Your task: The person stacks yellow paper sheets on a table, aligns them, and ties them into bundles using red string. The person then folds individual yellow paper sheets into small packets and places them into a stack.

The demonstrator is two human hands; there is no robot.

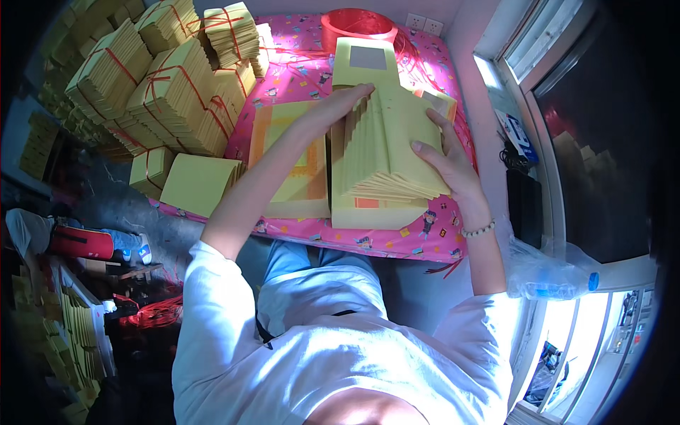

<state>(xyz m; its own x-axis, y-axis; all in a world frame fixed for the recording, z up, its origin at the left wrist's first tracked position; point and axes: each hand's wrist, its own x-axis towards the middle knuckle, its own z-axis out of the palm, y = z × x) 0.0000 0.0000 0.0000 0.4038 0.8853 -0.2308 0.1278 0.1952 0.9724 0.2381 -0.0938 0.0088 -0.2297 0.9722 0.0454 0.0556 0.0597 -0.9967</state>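
Observation:
A thick stack of yellow paper sheets (407, 134) is tilted and fanned between my two hands, its layered near edges spread apart. My left hand (347, 100) grips its far left edge; some of those fingers are hidden by the paper. On the right side, my right hand (457, 159) is closed round the edge, thumb on top. Beneath lies another yellow paper stack (379, 218). Left of it, under my left forearm, rests a flat yellow stack with orange printing (297, 191). Just beyond stands a yellow piece with a grey rectangle (368, 58).
A pink patterned cloth (418, 244) covers the table. Several yellow bundles tied with red string (170, 85) are piled at the left. A red basin (358, 27) with red strings stands at the back. At right are a window sill and a plastic bottle (559, 289).

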